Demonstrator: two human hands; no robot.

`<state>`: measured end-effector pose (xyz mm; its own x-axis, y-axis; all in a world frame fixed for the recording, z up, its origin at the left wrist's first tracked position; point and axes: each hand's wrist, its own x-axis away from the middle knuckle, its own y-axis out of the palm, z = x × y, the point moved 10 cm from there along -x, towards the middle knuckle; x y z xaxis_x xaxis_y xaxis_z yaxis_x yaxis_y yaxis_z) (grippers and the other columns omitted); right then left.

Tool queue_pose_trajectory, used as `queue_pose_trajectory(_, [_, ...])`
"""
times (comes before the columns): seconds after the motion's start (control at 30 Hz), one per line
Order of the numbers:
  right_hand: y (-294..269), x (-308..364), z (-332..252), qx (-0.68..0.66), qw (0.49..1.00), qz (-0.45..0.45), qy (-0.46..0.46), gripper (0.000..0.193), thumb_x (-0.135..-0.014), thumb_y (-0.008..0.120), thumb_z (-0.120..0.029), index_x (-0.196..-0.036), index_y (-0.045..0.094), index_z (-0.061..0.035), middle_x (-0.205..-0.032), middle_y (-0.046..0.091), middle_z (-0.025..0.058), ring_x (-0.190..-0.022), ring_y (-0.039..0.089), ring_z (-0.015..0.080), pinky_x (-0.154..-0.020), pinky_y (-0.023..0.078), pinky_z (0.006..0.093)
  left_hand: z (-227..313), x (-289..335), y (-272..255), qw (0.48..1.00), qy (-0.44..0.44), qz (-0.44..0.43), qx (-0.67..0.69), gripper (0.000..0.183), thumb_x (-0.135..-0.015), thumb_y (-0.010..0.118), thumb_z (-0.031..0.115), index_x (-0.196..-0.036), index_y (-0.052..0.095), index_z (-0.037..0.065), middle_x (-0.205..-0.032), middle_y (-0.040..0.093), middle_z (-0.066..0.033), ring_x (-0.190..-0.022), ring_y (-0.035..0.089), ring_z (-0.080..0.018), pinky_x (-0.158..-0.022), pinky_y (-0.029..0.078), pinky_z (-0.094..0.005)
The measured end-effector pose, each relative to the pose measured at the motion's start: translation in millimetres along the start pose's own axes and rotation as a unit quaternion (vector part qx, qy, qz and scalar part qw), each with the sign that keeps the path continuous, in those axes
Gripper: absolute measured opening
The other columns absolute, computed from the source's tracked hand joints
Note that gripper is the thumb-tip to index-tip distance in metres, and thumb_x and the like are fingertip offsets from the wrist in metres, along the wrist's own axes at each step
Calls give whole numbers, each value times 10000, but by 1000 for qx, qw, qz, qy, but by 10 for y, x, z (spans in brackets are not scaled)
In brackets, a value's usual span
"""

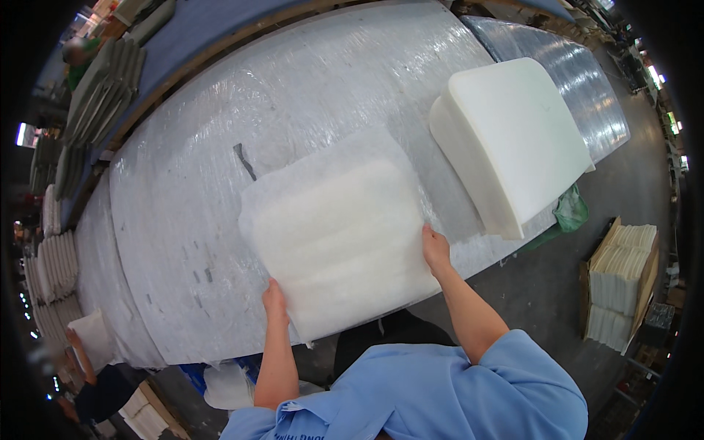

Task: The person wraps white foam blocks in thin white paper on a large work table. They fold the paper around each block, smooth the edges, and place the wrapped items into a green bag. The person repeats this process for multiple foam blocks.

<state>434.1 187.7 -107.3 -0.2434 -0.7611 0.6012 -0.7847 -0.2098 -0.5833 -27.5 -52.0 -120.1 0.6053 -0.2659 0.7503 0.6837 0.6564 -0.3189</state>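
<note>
A white padded cushion piece [345, 238] with a thin, translucent fabric border lies on the plastic-wrapped table [191, 147] in front of me. My left hand [274, 299] is closed on its near left edge, thumb on top. On the right edge, my right hand [435, 249] grips it the same way; the fingers under both edges are hidden. To the right stands a thick stack of white foam pads [513, 117] with rounded corners. A dark grey strip [244, 161] lies just beyond the cushion piece's far left corner.
Green plastic [571, 209] hangs off the table beside the foam. At right, a wooden-sided crate [584, 293] holds stacked white pads [623, 268]. Grey pads [104, 92] are piled at far left. Another person's hand [75, 339] touches a white pad [94, 336] at lower left.
</note>
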Motion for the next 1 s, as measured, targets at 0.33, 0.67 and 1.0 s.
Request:
queue_pose_trajectory(0.33, [-301,-789,-536,-140,983,-42,-114,511,-1059,516,-500,-1138,726,-40,-1038,721,49,-898,647,181,-806,488,351,571,-397,-299,998,44,40,27,627,-1057,540,541,-1331,612,-19,-1276,686,-132,-1068,650,-265,-908,511,-394])
queue_pose_trajectory(0.67, [255,-1352,-832,-254,959,-111,-65,244,-1015,676,-309,-984,731,-74,-852,663,-32,-739,547,120,-677,444,296,1006,-934,156,983,47,-108,141,231,-1055,644,292,-1190,642,104,-1112,703,-31,-1012,641,-186,-873,516,-390])
queue_pose_trajectory(1.0, [266,-1264,-1053,-15,994,-21,-104,242,-990,701,-271,-964,739,-33,-809,673,-4,-727,548,117,-666,457,316,1128,-1163,86,988,135,42,-58,137,-1027,638,207,-1069,672,80,-920,669,-28,-703,590,-131,-583,487,-306])
